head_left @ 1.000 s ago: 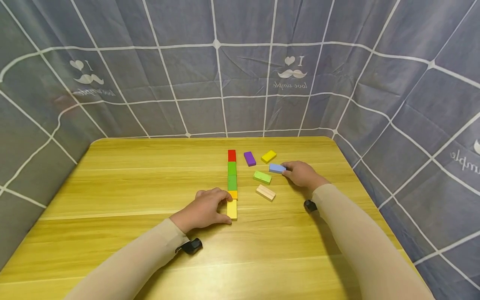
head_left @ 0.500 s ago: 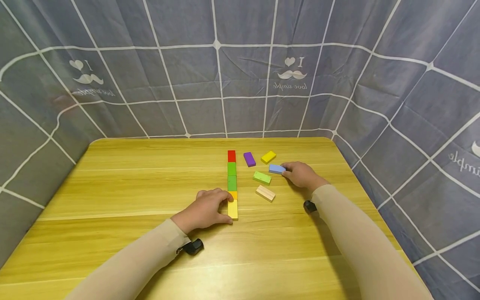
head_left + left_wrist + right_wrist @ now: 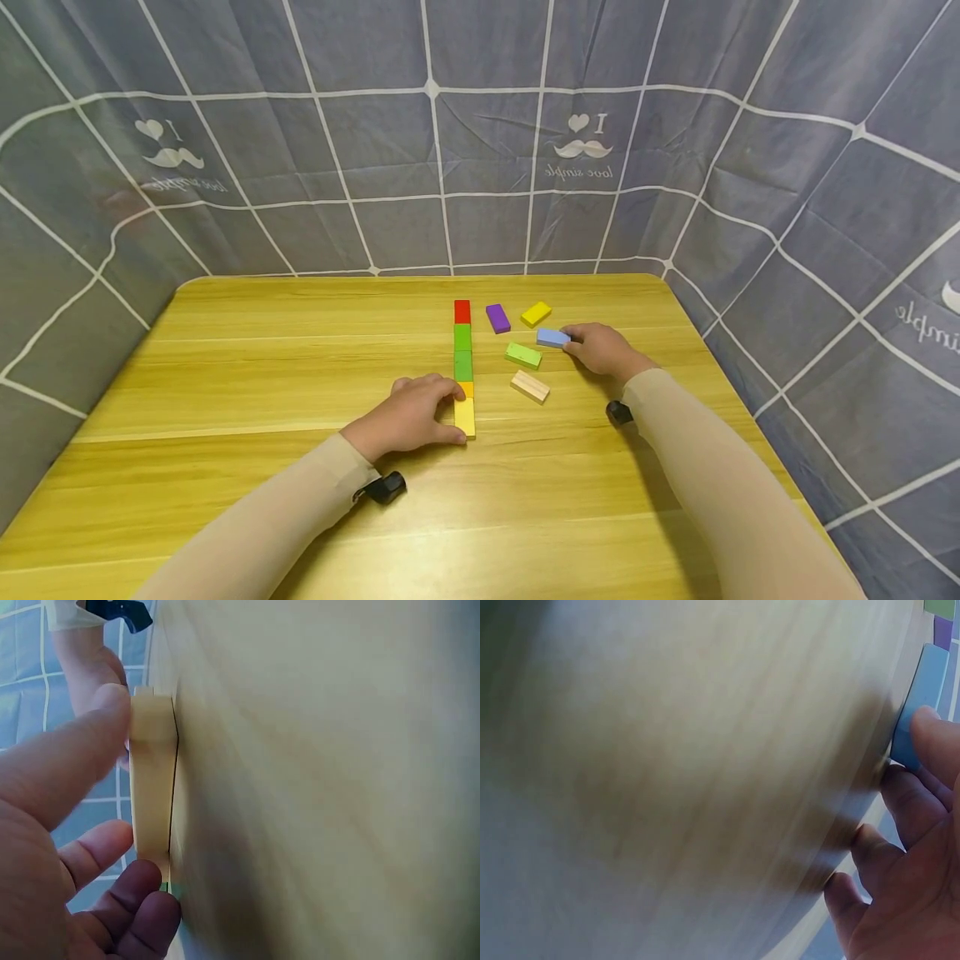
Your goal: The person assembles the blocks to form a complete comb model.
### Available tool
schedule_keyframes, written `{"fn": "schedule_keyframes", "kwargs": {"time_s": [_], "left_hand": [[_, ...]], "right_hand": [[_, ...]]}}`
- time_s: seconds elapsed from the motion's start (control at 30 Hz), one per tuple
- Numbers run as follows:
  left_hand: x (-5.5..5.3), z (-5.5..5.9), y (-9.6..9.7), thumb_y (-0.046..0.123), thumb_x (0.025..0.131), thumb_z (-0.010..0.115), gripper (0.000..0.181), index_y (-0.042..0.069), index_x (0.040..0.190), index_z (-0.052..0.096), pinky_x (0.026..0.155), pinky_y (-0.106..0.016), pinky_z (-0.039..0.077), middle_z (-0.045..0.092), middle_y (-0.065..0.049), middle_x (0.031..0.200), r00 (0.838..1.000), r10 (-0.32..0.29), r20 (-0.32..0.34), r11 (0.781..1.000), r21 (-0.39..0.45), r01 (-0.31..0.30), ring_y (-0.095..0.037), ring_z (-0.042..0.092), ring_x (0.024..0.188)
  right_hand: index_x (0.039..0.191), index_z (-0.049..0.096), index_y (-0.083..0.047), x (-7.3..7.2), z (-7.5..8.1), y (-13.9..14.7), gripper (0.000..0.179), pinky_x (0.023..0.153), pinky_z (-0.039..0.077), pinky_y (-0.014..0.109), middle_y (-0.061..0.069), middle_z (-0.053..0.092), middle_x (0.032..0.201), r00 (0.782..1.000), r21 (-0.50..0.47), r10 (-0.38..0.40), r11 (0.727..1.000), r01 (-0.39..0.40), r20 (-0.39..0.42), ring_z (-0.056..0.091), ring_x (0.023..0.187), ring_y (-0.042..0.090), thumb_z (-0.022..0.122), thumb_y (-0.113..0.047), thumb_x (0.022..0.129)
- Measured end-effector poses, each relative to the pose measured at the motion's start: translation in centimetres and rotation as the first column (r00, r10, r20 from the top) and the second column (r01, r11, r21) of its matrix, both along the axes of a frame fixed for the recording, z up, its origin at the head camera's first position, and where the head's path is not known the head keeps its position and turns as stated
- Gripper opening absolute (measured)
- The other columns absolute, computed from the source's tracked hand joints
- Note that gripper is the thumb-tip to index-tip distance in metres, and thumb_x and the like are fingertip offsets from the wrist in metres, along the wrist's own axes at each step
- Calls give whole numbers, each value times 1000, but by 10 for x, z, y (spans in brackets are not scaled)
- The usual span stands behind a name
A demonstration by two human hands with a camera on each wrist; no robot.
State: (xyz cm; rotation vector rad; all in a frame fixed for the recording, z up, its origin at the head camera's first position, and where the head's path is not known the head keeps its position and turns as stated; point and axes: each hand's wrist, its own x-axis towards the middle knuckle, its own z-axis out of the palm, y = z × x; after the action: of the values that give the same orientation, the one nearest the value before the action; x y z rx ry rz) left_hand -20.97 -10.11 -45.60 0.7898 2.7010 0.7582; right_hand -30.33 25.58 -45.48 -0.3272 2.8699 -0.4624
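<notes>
My right hand [image 3: 602,348] pinches the blue block [image 3: 551,337], its length running leftward; my left hand [image 3: 408,417] grips the cream block [image 3: 465,418].

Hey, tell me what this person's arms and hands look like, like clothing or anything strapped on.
Long, plain beige sleeves, left sleeve and right sleeve, reach the wrists. A small black device sits at each wrist, left device and right device. Left hand and right hand are ungloved.

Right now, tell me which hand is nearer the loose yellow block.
Right. The right hand is just right of the yellow block; the left hand is farther, to its left.
</notes>
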Motion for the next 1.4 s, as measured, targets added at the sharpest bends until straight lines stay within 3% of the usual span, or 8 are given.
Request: {"fn": "schedule_keyframes", "kwargs": {"time_s": [0.13, 0.27, 0.4, 0.5, 0.93, 1.4], "left_hand": [[-7, -1, -1, 49, 84, 88, 59, 16, 128, 67, 105, -51, 36, 65, 1, 122, 1000, 10, -1, 1000, 7, -10, -18, 60, 114], [-14, -3, -2, 48, 85, 87, 65, 16, 136, 63, 111, -56, 35, 61, -7, 137, 1000, 26, 8, 999, 22, -26, -28, 55, 132], [-21, -4, -5, 49, 86, 85, 83, 16, 154, 51, 120, -66, 26, 41, -17, 163, 998, 33, 49, 999, 9, -34, -39, 35, 153], [-27, -5, -8, 53, 87, 83, 96, 18, 164, 38, 123, -72, 18, 22, -20, 174, 997, 26, 70, 1000, -18, -25, -44, 21, 160], [-44, -2, -8, 60, 88, 77, 108, 23, 171, 19, 128, -70, -4, -1, -19, 177, 984, -18, 176, 998, -55, 28, -46, -7, 163], [-49, -4, -7, 62, 87, 77, 110, 25, 171, 17, 127, -70, -8, -3, -18, 178, 978, -12, 208, 997, -72, 27, -43, -10, 163]], "right_hand": [[150, 58, -9, 0, 1, 0, 44, 114, 46, 58, 19, 65, 145, 1000, 6, -1, 1000, 1, 2, 63, 130, 40, 53, -28, 111], [150, 58, -8, 1, 3, 0, 44, 114, 46, 58, 19, 65, 145, 1000, -1, -3, 1000, 3, 9, 63, 129, 40, 53, -27, 111], [149, 59, -8, 1, 2, 0, 43, 114, 46, 58, 19, 66, 144, 1000, -6, -3, 1000, 3, 7, 63, 128, 39, 53, -27, 111], [147, 61, -9, 0, 1, 0, 42, 113, 46, 57, 19, 66, 143, 1000, -6, -1, 1000, 1, 2, 63, 127, 39, 54, -28, 111], [149, 60, -8, -1, -1, 1, 43, 112, 47, 57, 19, 66, 143, 1000, -20, 2, 1000, -2, 9, 64, 126, 38, 54, -27, 111], [147, 61, -10, 0, -1, 1, 41, 111, 48, 57, 17, 68, 141, 1000, -24, -6, 1000, 6, 1, 65, 125, 37, 55, -26, 110]]}}
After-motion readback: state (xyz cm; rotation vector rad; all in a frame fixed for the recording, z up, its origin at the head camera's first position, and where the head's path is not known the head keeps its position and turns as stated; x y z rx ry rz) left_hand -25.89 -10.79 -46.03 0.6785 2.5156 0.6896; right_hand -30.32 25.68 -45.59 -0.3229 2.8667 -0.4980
